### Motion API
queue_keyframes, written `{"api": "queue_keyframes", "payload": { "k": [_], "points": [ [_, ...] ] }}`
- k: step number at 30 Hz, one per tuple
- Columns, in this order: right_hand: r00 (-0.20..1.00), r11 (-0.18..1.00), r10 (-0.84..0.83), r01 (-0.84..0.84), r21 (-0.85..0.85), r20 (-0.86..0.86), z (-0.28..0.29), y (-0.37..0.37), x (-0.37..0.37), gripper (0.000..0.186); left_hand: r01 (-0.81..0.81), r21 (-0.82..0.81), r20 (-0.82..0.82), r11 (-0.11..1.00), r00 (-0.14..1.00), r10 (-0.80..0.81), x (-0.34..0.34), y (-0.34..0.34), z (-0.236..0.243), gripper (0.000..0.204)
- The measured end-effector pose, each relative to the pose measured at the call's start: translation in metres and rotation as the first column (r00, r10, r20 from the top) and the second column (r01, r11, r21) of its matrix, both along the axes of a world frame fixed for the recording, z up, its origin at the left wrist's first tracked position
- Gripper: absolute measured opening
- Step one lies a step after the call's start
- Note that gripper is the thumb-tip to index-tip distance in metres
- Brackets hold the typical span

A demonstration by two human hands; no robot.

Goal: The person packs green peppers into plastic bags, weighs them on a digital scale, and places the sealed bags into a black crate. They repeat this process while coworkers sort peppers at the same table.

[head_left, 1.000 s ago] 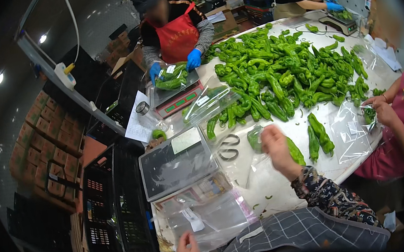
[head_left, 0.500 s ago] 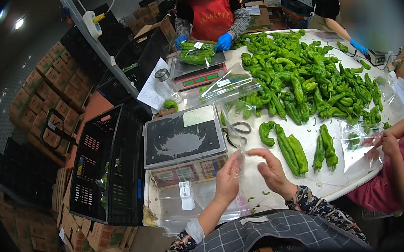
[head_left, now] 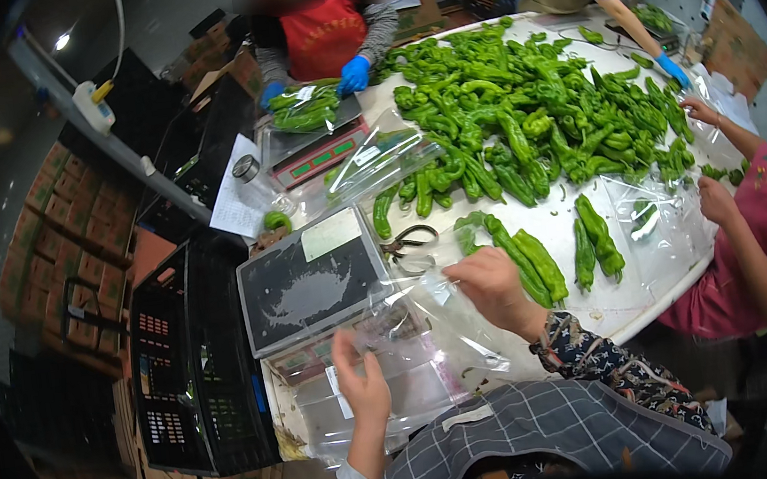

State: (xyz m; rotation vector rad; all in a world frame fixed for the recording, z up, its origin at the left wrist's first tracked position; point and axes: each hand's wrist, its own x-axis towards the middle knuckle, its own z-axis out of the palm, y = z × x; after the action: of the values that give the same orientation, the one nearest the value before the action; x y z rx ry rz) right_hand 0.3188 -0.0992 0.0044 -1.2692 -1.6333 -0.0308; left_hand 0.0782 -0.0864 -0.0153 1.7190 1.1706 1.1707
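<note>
A clear plastic bag [head_left: 458, 326] hangs from my right hand [head_left: 501, 290], whose thumb and fingers pinch its edge above the table. My left hand [head_left: 362, 379] is raised at the bag's other side, fingers stretched and thumb apart, slightly blurred; whether it touches the film is unclear. Just beyond my right hand lie long green peppers [head_left: 538, 264], partly behind it, with another pair [head_left: 599, 239] to their right. Under my left hand, flat clear bags [head_left: 328, 421] with a white label are stacked at the table's edge. A dark-topped scale [head_left: 313, 281] stands beyond it.
Black-handled scissors [head_left: 412, 239] lie beside the scale. A large heap of green peppers [head_left: 531, 119] covers the far table. A black crate [head_left: 193, 356] stands at left. Across, a blue-gloved person holds bagged peppers [head_left: 307, 106] over a red scale [head_left: 317, 157]. Another person's hand [head_left: 715, 202] holds a bag at right.
My hands have moved apart, the left going left and the right drawing the clear bag open between them. The view has shifted. The right-hand person now reaches with one arm toward the heap.
</note>
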Motion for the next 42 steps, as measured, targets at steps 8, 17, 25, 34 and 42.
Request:
{"api": "queue_keyframes", "payload": {
  "k": [8,17,25,34,42],
  "points": [
    [0.86,0.938,0.341,-0.337,-0.078,0.379,-0.015,-0.012,-0.04,0.017,0.289,0.507,-0.779,0.812,0.558,0.288,0.042,0.008,0.041,0.042],
    [0.999,0.946,0.001,-0.016,-0.325,-0.046,-0.068,-0.005,0.05,0.032,0.118,-0.269,-0.628,0.956,0.731,-0.267,0.012,0.009,0.014,0.051],
    [0.898,0.557,-0.266,0.44,-0.705,0.35,-0.101,0.051,0.097,0.045,0.409,-0.319,-0.307,0.855,0.809,-0.502,0.037,0.006,0.024,0.032],
    [0.492,0.971,-0.004,-0.207,-0.122,-0.871,0.02,-0.015,0.12,0.038,0.135,-0.02,-0.16,0.991,0.978,-0.136,0.062,0.039,0.023,0.021],
    [0.488,0.941,0.253,0.076,0.329,-0.835,0.03,-0.097,0.109,0.043,0.054,0.237,-0.338,0.97,0.94,0.031,0.087,0.056,0.018,0.02]
  ]
}}
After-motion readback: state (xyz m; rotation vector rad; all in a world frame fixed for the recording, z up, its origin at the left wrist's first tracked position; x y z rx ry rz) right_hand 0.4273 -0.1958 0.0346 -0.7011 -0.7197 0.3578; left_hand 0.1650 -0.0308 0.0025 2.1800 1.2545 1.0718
